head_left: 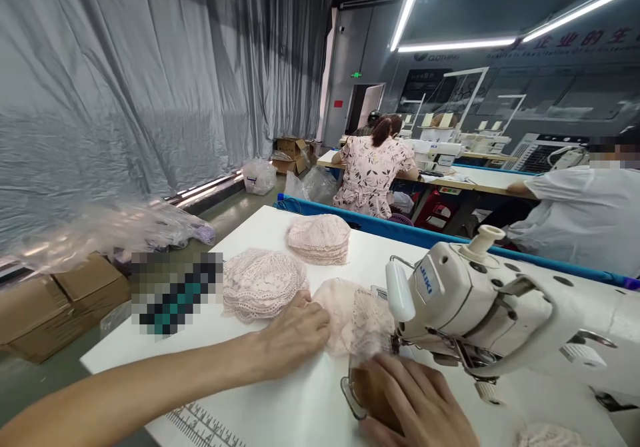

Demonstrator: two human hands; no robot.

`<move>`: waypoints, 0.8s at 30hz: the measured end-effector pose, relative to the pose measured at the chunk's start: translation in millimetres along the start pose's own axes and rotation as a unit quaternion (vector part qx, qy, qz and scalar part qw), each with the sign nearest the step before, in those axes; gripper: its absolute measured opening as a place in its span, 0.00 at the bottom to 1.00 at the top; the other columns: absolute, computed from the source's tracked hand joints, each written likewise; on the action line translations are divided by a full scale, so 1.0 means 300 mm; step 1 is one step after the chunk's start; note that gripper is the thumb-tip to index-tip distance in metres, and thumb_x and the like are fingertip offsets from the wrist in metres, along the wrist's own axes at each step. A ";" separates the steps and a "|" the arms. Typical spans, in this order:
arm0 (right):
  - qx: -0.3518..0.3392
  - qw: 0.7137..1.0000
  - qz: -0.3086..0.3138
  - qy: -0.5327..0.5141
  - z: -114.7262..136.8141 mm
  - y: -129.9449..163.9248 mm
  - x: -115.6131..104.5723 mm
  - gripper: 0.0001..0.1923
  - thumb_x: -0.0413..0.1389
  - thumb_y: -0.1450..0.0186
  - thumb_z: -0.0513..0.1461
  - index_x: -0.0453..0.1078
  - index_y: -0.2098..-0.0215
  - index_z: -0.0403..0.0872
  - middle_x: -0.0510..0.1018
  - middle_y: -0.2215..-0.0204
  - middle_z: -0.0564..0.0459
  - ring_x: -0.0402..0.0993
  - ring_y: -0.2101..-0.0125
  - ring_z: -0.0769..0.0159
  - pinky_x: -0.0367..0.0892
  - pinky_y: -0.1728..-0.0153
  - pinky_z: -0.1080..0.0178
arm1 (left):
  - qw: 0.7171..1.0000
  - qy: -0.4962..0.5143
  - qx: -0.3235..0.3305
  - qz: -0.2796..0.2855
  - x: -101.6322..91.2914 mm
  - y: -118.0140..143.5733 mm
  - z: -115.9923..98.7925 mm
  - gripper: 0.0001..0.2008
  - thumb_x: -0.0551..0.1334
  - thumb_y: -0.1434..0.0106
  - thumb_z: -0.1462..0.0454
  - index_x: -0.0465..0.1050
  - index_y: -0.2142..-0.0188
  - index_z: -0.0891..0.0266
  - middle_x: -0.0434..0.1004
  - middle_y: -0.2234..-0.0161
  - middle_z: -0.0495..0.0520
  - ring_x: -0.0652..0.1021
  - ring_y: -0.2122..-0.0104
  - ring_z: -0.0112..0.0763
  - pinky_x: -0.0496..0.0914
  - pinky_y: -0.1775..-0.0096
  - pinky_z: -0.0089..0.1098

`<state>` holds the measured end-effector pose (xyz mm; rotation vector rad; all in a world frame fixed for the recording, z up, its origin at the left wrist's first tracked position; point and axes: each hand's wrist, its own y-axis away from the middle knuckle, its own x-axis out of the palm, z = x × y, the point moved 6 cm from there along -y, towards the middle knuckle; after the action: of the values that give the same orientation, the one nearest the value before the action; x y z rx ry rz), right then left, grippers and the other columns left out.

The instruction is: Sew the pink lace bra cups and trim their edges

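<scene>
A pale pink lace piece [345,317] lies on the white table, its right edge reaching the needle area of a white sewing machine [450,300]. My left hand [303,330] rests at its left edge with curled fingers closed on the fabric; the fingertips are partly hidden. Close in front of the needle, my right hand [415,400] has its fingers bent together over the near edge of the lace, slightly blurred. What lies under those fingers is hidden. Left of the lace piece sits a stack of lace pieces [265,280], and behind it another pink stack [320,237].
A printed ruler scale [205,427] marks the table's near edge. More lace [547,434] shows at bottom right. Blue cloth [370,220] runs along the far edge. Cardboard boxes [60,300] stand left on the floor. People [373,174] sit at machines ahead.
</scene>
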<state>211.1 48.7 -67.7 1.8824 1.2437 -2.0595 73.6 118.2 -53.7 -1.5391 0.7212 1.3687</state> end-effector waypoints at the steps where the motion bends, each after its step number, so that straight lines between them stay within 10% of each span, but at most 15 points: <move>1: 0.032 0.999 0.003 -0.040 0.009 -0.037 0.015 0.22 0.56 0.40 0.46 0.65 0.51 0.45 0.75 0.56 0.48 0.70 0.57 0.59 0.60 0.59 0.59 | 1.000 -0.005 -0.008 0.005 0.011 0.010 0.010 0.07 0.53 0.38 0.73 0.66 0.71 0.66 0.72 0.68 0.51 0.70 0.65 0.30 0.58 0.56 0.36; 6: 0.075 0.988 0.045 -0.124 0.074 -0.125 0.050 0.11 0.45 0.35 0.36 0.68 0.70 0.47 0.74 0.72 0.52 0.69 0.70 0.64 0.62 0.63 0.56 | 1.000 0.019 -0.021 0.009 -0.003 0.078 -0.034 0.09 0.53 0.40 0.74 0.66 0.74 0.66 0.72 0.73 0.48 0.71 0.69 0.28 0.59 0.56 0.36; 9: 0.081 0.972 0.103 -0.195 0.123 -0.074 -0.010 0.12 0.45 0.34 0.36 0.67 0.72 0.48 0.72 0.76 0.56 0.69 0.73 0.69 0.64 0.68 0.64 | 0.963 0.254 -0.082 0.034 -0.055 0.165 -0.099 0.05 0.56 0.39 0.70 0.70 0.69 0.63 0.74 0.72 0.46 0.72 0.69 0.25 0.60 0.55 0.33; 11: 0.122 0.931 0.181 -0.292 0.158 -0.020 -0.059 0.10 0.48 0.35 0.38 0.67 0.73 0.47 0.72 0.77 0.59 0.69 0.75 0.72 0.64 0.74 0.72 | 0.861 0.479 -0.149 0.088 -0.060 0.232 -0.160 0.08 0.64 0.44 0.62 0.72 0.65 0.62 0.75 0.69 0.46 0.72 0.69 0.25 0.63 0.60 0.28; 15: 0.287 0.697 0.373 -0.542 0.260 0.115 -0.127 0.07 0.56 0.42 0.39 0.71 0.75 0.44 0.70 0.80 0.59 0.66 0.77 0.74 0.59 0.77 0.74 | 0.622 0.704 -0.298 0.173 -0.012 0.353 -0.307 0.20 0.73 0.61 0.58 0.75 0.69 0.65 0.71 0.75 0.47 0.71 0.72 0.26 0.64 0.71 0.24; 18: 0.282 0.630 0.395 -0.606 0.332 0.187 -0.173 0.06 0.60 0.45 0.39 0.75 0.74 0.43 0.71 0.80 0.58 0.63 0.78 0.75 0.56 0.78 0.74 | 0.476 0.792 -0.331 0.192 0.030 0.403 -0.416 0.17 0.73 0.61 0.58 0.75 0.72 0.66 0.71 0.77 0.47 0.72 0.73 0.26 0.67 0.70 0.25; 24: 0.256 0.562 0.379 -0.689 0.424 0.365 -0.148 0.16 0.61 0.46 0.48 0.76 0.68 0.43 0.73 0.78 0.55 0.69 0.76 0.73 0.65 0.73 0.70 | 0.402 0.827 -0.330 0.216 0.103 0.456 -0.540 0.18 0.75 0.64 0.59 0.77 0.74 0.67 0.74 0.78 0.50 0.73 0.76 0.23 0.68 0.71 0.24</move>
<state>181.9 -120.4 -94.7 0.1197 -0.5233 -2.2505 28.6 -78.7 -125.1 -3.4037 1.9168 -0.4154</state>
